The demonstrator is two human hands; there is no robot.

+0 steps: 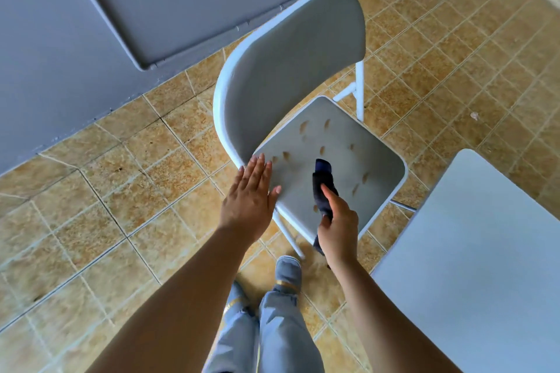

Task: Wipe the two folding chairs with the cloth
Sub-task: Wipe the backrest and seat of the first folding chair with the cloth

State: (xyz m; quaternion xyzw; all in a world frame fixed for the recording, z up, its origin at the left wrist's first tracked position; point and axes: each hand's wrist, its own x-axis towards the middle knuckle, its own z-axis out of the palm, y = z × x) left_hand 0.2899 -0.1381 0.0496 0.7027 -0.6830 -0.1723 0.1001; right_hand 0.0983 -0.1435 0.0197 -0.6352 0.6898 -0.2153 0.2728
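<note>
- White metal legs and a grey seat and back make up the chair (303,70), which stands open on the tan tile floor (106,191).
- Small holes dot the seat, and the floor shows through them.
- Left hand (250,194) is spread flat with the fingers straight and close together. It lies at the near left corner of the seat, with the thumb on the seat edge.
- Right hand (338,221) is closed around the dark blue cloth (322,185).
- One finger of the right hand points along the top of the cloth.
- One end of the cloth sticks out past the hand and lies on the middle of the seat. The other end hangs down under the hand, by the front edge of the seat.
- Both arms are bare and reach out from the bottom of the view.
- Pale blue trousers and grey shoes (288,269) show below, on the floor just in front of the chair.
- Part of a white table (469,251) fills the lower right, near the chair.
- Grey wall (45,54) runs along the top left, behind the chair.
</note>
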